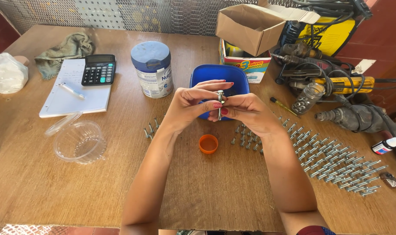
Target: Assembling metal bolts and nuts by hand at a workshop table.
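Forearms rise from table's (41, 191) near edge, bare wood either side. Left hand (187, 106) and right hand (243, 111) meet above table's middle, fingertips pinched on bolt (219, 104). Bolt upright, silver, head up, shank hanging between thumbs. Orange cap (208, 143) just beneath, blue tub (206, 74) behind hands. Bolt rows (337, 163) fill near right corner, tight there. Clear cup (78, 141) left, open room around it. Tin (152, 69), calculator (98, 69), drills (337, 87) along far edge.

A blue tub (206, 75) is sitting beside an orange cap (208, 144), a black calculator (98, 69), a white notepad (76, 93), silver bolts (337, 163) and a brown table (215, 191).
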